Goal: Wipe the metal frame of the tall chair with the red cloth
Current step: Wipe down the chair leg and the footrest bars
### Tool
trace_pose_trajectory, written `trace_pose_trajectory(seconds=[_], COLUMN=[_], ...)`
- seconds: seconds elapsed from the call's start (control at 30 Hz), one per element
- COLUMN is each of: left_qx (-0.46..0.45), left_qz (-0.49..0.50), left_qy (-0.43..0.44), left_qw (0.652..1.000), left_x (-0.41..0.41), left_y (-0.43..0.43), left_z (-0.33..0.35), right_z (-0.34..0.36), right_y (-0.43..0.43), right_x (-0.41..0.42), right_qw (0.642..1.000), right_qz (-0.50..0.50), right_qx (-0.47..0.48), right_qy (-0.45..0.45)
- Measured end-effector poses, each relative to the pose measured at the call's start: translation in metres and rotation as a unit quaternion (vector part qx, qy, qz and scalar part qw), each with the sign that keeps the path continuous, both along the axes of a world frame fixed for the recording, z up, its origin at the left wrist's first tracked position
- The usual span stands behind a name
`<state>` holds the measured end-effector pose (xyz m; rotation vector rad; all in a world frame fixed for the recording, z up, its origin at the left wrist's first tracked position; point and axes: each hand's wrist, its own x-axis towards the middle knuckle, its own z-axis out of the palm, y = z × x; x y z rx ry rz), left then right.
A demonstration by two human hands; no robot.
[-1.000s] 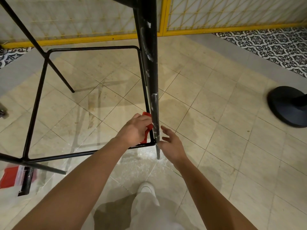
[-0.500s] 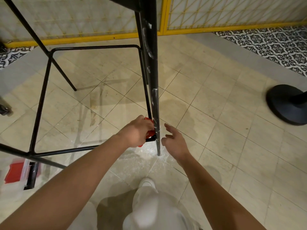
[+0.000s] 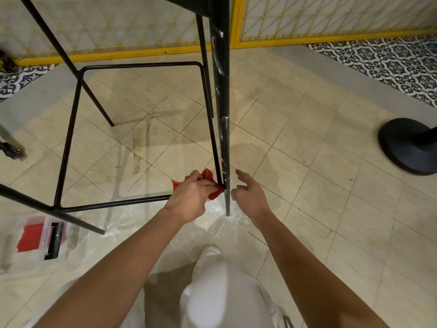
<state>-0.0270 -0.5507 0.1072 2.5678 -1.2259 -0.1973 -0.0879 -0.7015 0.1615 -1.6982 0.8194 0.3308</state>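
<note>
The tall chair's black metal frame (image 3: 71,129) stands on the tiled floor, with a square footrest ring and thin legs. Its near leg (image 3: 223,114) is streaked with white marks. My left hand (image 3: 191,197) grips the red cloth (image 3: 209,177) and presses it against the corner where the front footrest bar meets that leg. Part of the cloth is hidden under my fingers. My right hand (image 3: 249,194) hovers just right of the leg, fingers loosely spread, holding nothing.
A clear plastic box with red contents (image 3: 40,235) lies on the floor at the left. A black round stand base (image 3: 409,147) sits at the right. A yellow-framed panel (image 3: 236,22) runs along the back. My white-clad legs (image 3: 220,292) are below.
My left hand has slid the cloth down the leg to the footrest corner. More cloth now shows above my fingers. My right hand stays beside the leg, a little lower.
</note>
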Motion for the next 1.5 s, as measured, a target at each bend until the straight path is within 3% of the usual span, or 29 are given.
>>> trace_pose_trajectory(seconds=[0.13,0.3,0.57,0.8,1.03,1.33,1.5], left_qx=[-0.009,-0.005,0.044,-0.054,0.019,0.002,0.076], left_qz=[0.109,0.047,-0.089,-0.029,-0.061,-0.092,-0.105], left_qy=[0.044,0.066,-0.024,-0.111,-0.13,-0.166,-0.159], left_qw=[0.993,0.997,0.995,0.992,0.99,0.982,0.979], left_x=[0.003,0.003,0.013,-0.008,-0.016,-0.017,-0.009], left_y=[-0.009,0.001,0.023,0.0,0.013,-0.002,0.019], left_z=[-0.007,0.0,0.008,0.0,-0.008,-0.008,-0.003], right_z=[0.0,-0.001,-0.001,-0.002,-0.009,-0.012,-0.012], right_y=[-0.003,0.0,0.0,0.0,0.002,0.006,0.006], right_x=[0.0,0.002,-0.006,-0.002,-0.003,-0.005,-0.005], right_qw=[1.0,1.0,0.999,0.999,0.999,0.999,0.999], right_qz=[-0.002,0.004,0.025,0.023,0.034,0.03,0.037], right_qx=[-0.005,-0.004,-0.02,-0.024,-0.031,-0.018,-0.022], right_qy=[0.005,0.003,0.005,-0.001,-0.003,0.006,0.008])
